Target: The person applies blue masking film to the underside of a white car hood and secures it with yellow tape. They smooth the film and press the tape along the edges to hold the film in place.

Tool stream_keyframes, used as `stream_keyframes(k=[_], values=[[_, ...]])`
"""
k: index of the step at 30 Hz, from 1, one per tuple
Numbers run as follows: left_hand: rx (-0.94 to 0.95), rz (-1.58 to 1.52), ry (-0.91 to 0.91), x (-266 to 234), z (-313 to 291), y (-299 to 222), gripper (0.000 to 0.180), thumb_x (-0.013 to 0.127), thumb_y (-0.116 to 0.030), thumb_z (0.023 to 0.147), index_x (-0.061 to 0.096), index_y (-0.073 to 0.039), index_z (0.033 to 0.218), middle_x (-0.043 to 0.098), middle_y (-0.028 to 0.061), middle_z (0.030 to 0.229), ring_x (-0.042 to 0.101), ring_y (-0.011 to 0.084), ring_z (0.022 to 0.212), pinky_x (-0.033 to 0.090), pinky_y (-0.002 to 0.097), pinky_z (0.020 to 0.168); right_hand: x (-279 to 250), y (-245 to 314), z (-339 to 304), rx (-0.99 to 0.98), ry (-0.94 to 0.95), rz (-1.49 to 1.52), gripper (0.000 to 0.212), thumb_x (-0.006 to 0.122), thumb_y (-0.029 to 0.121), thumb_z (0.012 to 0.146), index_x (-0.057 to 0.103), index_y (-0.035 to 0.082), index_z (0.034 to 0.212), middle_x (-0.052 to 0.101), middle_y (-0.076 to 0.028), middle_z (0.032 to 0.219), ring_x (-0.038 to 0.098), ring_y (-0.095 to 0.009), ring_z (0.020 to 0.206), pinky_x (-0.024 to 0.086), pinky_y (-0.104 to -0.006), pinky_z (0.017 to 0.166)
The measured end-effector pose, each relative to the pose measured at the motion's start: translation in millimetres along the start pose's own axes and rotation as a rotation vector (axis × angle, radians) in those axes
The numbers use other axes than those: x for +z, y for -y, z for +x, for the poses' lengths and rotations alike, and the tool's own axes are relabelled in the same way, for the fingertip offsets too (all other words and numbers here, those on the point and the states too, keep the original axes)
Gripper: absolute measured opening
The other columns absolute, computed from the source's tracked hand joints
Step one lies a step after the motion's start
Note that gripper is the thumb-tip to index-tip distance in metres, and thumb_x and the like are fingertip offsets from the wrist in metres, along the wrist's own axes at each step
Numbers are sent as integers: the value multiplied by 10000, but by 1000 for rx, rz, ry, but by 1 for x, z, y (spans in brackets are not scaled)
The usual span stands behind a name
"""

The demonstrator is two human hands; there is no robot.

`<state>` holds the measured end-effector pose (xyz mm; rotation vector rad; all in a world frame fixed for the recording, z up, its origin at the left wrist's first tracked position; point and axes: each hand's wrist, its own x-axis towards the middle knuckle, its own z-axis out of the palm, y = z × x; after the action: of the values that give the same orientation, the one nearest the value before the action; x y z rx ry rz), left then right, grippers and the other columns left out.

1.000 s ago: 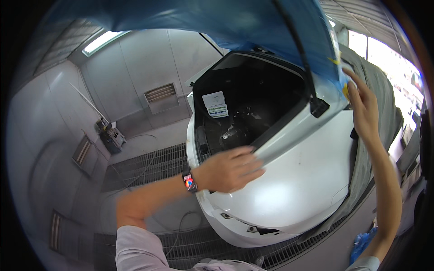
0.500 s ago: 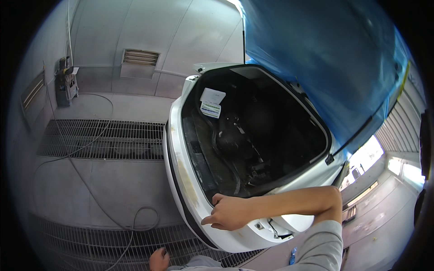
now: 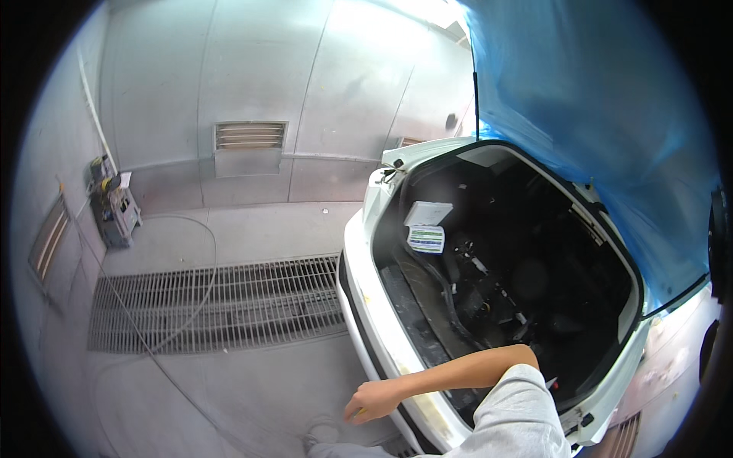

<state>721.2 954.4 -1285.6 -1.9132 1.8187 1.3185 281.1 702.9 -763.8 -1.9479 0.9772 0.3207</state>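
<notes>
Right hand (image 3: 372,401) hangs off the rear edge of the white car (image 3: 359,267), fingers curled loosely; a small yellowish bit shows at the fingertips, too small to identify. Forearm crosses the sill of the open trunk (image 3: 519,282). Grey sleeve at the elbow. Blue plastic sheet (image 3: 595,99) covers the raised lid above. Floor grate (image 3: 221,305) lies beside the car, a hose (image 3: 200,298) across it. Left hand out of view.
</notes>
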Motion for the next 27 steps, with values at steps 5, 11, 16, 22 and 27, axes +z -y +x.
stream_keyframes(k=[5, 11, 16, 22, 27], values=[[178, 368, 94, -163, 129, -40, 496, 480, -477, 997, 735, -93, 1181, 722, 255, 1113, 677, 451, 1073, 529, 538, 908, -144, -30, 25, 8, -130, 76, 343, 594, 285, 1003, 735, 41, 1199, 759, -166, 1120, 718, -358, 995, 555, -426, 884], [-75, 84, 86, -348, 351, -126, 714, 463, -622, 965, 683, -29, 1295, 662, 285, 1287, 588, 424, 1289, 468, 506, 1064, -279, -121, 31, 307, -653, 29, 301, 626, 313, 1012, 740, 135, 1226, 772, -149, 961, 729, -315, 837, 563, -386, 792], [403, 341, -40, -578, 522, -312, 501, 591, -399, 960, 695, 27, 1202, 690, 288, 1192, 641, 450, 1140, 518, 521, 959, -277, -170, 67, 852, -1001, 646, 387, 598, 403, 1031, 705, 155, 1308, 771, -68, 964, 710, -140, 849, 551, -321, 799], [680, 357, -146, -763, 622, -653, 206, 670, -124, 859, 725, 7, 1009, 719, 220, 1038, 667, 396, 1021, 538, 488, 891, -309, -193, 77, 1007, -1303, 944, 378, 631, 268, 1027, 669, 110, 1368, 771, -56, 996, 671, -112, 780, 556, -269, 763], [1292, 131, -116, -762, 681, -831, 243, 673, -108, 864, 731, 1, 1074, 738, 213, 1055, 687, 419, 991, 550, 482, 888, -407, -259, 97, 1093, -1744, 860, 306, 636, 195, 1021, 712, 77, 1294, 780, -30, 952, 636, -74, 783, 529, -251, 735]])
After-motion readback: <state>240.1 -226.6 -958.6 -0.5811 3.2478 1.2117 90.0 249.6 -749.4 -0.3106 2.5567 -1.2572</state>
